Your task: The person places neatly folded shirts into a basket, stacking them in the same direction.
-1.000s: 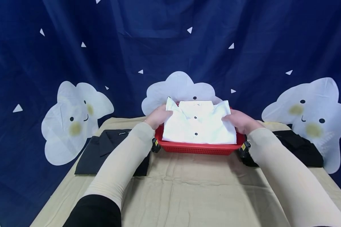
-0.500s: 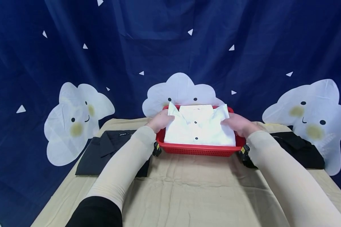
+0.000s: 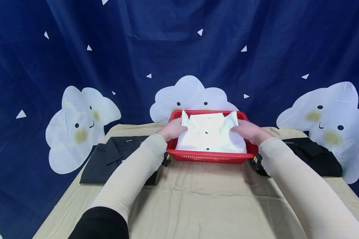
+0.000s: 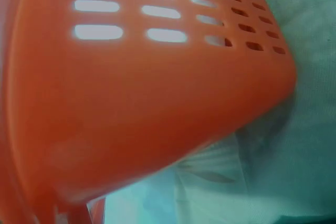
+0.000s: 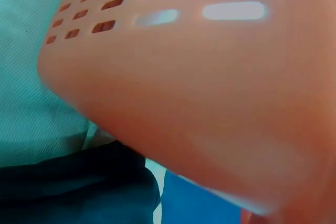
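Note:
A folded white button-up shirt (image 3: 210,136) lies within the red plastic basket (image 3: 209,156), collar toward the back. My left hand (image 3: 175,128) grips the shirt's left side, thumb on top, and my right hand (image 3: 247,129) grips its right side the same way. Both folded sides rise a little where they are held. The fingers under the cloth are hidden. Each wrist camera sits outside the basket: in the left wrist view the slotted basket wall (image 4: 131,87) fills most of the picture, and the right wrist view shows the opposite wall (image 5: 199,77).
A folded dark grey shirt (image 3: 97,166) lies left of the basket, partly behind my left arm. Black folded clothing (image 3: 320,159) lies at the right. A beige cloth (image 3: 203,202) covers the table, and a dark blue curtain (image 3: 173,43) with clouds hangs behind.
The white shirt has gone down into the basket, whose back rim now shows. Both hands have come slightly inward and lower with it. The basket stays put.

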Demonstrator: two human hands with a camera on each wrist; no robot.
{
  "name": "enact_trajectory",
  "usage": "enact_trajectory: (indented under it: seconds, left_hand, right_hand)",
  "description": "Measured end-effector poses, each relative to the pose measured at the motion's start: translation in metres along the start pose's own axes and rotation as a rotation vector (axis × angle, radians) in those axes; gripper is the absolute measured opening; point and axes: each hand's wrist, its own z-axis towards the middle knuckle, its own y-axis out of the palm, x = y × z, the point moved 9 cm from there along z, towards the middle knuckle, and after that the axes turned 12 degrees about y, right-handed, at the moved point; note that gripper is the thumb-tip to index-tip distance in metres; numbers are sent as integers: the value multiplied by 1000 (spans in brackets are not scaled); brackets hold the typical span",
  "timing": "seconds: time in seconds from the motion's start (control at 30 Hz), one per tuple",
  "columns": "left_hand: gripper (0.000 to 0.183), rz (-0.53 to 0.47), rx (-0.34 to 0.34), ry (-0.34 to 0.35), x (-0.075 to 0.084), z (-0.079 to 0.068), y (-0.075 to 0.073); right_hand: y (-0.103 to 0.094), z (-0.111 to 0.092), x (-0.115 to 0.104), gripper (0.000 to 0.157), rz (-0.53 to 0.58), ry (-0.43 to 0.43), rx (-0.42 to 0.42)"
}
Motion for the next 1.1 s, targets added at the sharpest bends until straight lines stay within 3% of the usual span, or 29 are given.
enact_trajectory:
  seconds: [0.3,0.67,1.1]
  left_hand:
    - [64,104,-63,9,2,-1,11]
    - [59,139,-39,-12,-1,-8,13]
    - [85,168,-3,-80,-5,-12,14]
  right_hand:
    - [6,-3,-4,76,-109,-38,19]
    - [16,-4,-10,74,-245,-134,94]
    - [17,-2,-6,93,-306,-87,199]
